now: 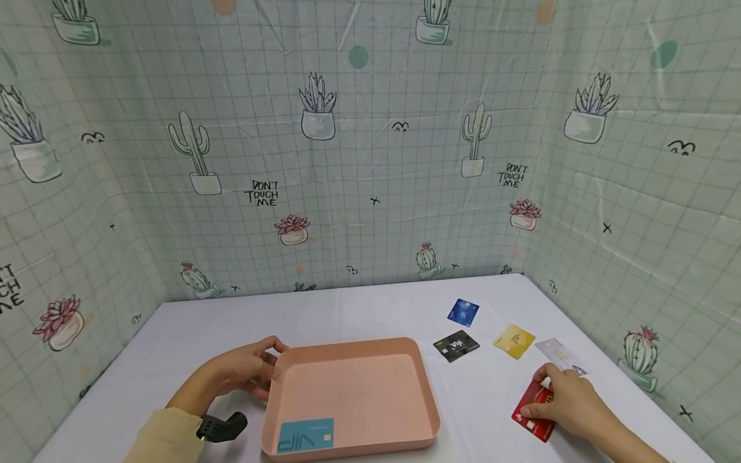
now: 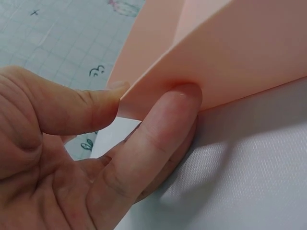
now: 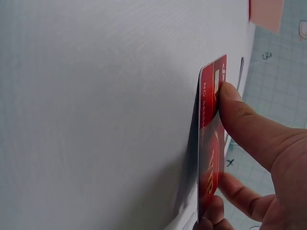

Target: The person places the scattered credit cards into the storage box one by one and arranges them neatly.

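Observation:
My left hand (image 1: 249, 370) grips the left side of a shallow pink tray (image 1: 431, 399); in the left wrist view its thumb and bent fingers press the tray's outer wall (image 2: 244, 52) around a corner. Inside the tray, a teal VIP card (image 1: 307, 435) lies in the near left corner. Over on the right, my right hand (image 1: 570, 399) holds a red bank-style card (image 1: 534, 402) between thumb and fingers. The right wrist view shows the red card (image 3: 211, 115) close over the white cloth, with a shadow alongside and the fingers at its far end.
Beyond the right hand lie a silver-white card (image 1: 558, 352), a gold card (image 1: 514, 341), a black VIP card (image 1: 456, 346) and a blue card (image 1: 463, 312). They rest on a white-covered table (image 1: 370, 312). A cactus-print curtain (image 1: 370, 161) encloses the back and sides.

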Demonstrator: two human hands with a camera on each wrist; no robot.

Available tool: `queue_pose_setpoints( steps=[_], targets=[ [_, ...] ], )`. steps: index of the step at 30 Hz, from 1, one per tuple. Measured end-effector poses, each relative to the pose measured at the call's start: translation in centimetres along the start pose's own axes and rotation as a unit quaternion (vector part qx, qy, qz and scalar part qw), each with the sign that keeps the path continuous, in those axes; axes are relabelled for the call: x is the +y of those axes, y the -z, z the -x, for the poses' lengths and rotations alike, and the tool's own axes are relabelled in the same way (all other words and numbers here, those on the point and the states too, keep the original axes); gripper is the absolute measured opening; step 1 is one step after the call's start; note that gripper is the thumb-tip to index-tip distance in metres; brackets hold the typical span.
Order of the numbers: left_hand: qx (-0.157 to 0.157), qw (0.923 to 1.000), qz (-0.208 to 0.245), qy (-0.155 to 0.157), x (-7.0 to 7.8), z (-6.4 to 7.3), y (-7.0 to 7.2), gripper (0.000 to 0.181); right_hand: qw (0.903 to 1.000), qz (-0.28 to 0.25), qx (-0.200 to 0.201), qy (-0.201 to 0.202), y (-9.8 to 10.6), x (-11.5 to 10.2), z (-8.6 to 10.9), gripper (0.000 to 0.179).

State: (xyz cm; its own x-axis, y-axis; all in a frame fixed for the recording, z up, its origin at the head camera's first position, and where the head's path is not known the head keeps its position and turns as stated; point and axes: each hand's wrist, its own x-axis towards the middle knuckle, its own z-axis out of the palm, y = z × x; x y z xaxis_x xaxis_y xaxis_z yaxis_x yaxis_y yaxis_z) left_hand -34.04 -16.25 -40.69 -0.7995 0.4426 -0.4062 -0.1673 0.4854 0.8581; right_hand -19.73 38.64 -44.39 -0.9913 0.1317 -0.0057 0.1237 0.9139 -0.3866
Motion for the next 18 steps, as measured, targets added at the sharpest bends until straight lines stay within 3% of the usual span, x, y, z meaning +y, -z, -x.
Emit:
queue_pose_setpoints(
  steps=[10, 18],
  targets=[
    [-0.010, 0.9999, 0.001, -0.013, -0.20, 0.11, 0.19, 0.044, 0.9995, -0.021, 0.024, -0.001, 0.54, -0.26, 0.21, 0.051],
    [-0.006, 1.0000, 0.003, -0.003, -0.19, 0.03, 0.14, 0.044, 0.9978, -0.030, 0.057, 0.014, 0.67, 0.14, 0.69, 0.040]
  ],
)
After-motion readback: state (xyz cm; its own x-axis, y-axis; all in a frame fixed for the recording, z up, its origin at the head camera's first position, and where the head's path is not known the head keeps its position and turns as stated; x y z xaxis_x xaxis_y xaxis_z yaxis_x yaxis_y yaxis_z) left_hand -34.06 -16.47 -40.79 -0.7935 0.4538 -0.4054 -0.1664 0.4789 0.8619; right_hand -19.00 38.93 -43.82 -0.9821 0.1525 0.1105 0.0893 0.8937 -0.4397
